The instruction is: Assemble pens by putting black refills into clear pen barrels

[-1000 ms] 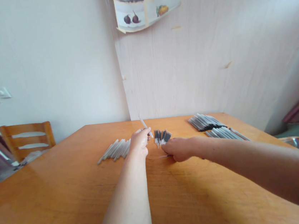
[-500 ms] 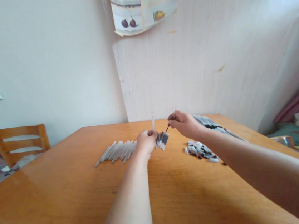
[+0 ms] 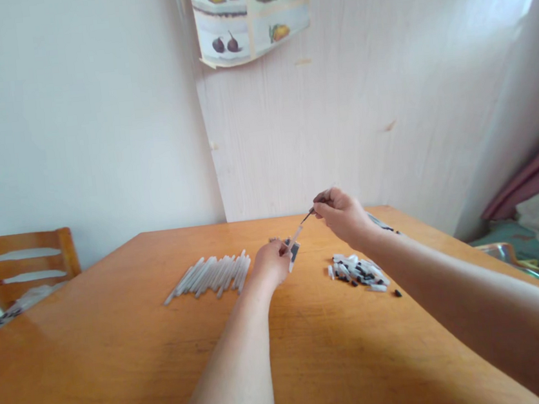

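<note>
My left hand [image 3: 271, 263] is closed around a clear pen barrel [image 3: 295, 234] that slants up to the right. My right hand [image 3: 341, 213] pinches a thin dark refill [image 3: 308, 216] whose lower end meets the open top of the barrel. Both hands hover just above the wooden table [image 3: 121, 348]. A row of empty clear barrels [image 3: 210, 275] lies to the left of my left hand. A small heap of black and white caps [image 3: 358, 271] lies below my right wrist. A few dark refills [image 3: 293, 248] peek out beside my left hand.
A stack of finished pens [image 3: 381, 223] shows partly behind my right forearm at the table's far right. A wooden chair [image 3: 23, 259] stands at the left. A fruit poster [image 3: 250, 9] hangs on the wall. Cloth and a metal dish [image 3: 513, 252] lie off the right edge.
My right hand rose from the table with a refill and moved right above the caps. My left hand tilted the barrel toward it, and the refill tip now meets the barrel.
</note>
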`<action>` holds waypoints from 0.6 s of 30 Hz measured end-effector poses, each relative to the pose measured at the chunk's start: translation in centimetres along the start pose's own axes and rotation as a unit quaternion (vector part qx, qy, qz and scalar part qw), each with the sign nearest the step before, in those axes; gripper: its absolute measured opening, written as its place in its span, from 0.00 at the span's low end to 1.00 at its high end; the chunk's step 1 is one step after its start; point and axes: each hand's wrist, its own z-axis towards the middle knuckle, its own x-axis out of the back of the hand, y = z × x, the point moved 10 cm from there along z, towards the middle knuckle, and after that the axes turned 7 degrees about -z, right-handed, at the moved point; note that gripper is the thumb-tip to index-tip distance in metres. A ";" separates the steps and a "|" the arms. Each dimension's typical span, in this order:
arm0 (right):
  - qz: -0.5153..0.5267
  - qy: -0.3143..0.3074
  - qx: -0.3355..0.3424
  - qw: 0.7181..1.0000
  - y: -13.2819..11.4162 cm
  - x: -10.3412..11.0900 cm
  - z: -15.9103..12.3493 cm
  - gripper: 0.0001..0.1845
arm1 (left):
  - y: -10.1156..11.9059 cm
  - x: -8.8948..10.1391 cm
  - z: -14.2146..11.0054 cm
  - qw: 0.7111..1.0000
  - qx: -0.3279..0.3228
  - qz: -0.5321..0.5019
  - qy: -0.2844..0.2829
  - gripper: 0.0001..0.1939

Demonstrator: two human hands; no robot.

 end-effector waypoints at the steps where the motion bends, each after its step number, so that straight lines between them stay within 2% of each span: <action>1: -0.009 0.000 0.001 1.000 0.1 0.0 0.0 0.12 | -0.1 0.0 0.0 1.000 0.001 -0.003 0.000 0.05; 9: -0.039 0.004 -0.007 0.999 0.5 0.4 -0.4 0.14 | -0.3 0.0 0.0 0.999 0.002 -0.042 0.003 0.03; 18: -0.043 -0.002 -0.037 0.998 0.9 0.2 -1.0 0.12 | 0.8 -0.5 -0.1 0.999 -0.031 -0.020 -0.020 0.04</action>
